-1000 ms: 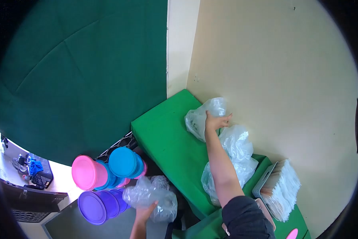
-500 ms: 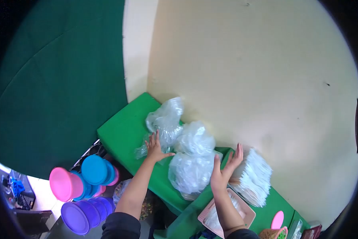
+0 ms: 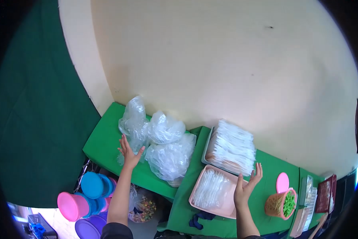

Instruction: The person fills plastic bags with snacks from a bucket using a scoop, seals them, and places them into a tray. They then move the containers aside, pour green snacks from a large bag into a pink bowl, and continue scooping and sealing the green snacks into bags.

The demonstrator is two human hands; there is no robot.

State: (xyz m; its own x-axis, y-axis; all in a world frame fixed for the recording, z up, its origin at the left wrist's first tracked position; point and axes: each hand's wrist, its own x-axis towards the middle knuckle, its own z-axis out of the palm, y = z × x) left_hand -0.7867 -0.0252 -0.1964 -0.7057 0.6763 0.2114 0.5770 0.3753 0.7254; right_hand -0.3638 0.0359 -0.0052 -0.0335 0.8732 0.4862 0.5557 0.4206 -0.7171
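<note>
My left hand [image 3: 130, 153], fingers spread and holding nothing, is at the near side of a crumpled clear plastic bag [image 3: 134, 121]; whether they touch is unclear. Two more bundles of clear plastic, an upper one [image 3: 165, 128] and a larger lower one [image 3: 171, 157], lie to its right. My right hand [image 3: 246, 189] is open and empty, over the right end of a pink tray [image 3: 228, 201] that holds white packets [image 3: 210, 189]. Beyond that hand, a stack of white-edged packets [image 3: 233, 147] sits in another tray.
Green-covered tables [image 3: 262, 187] run along a pale wall. At right are a pink basket [image 3: 280, 205] with green and tan pieces, a pink lid [image 3: 282, 183] and a dark red basket [image 3: 326, 194]. Blue, pink and purple tubs [image 3: 92, 185] stand below left.
The view has turned right, showing more of the right table. My right hand has gone from beside the plastic bundles to the pink tray. My left hand remains spread by the bags.
</note>
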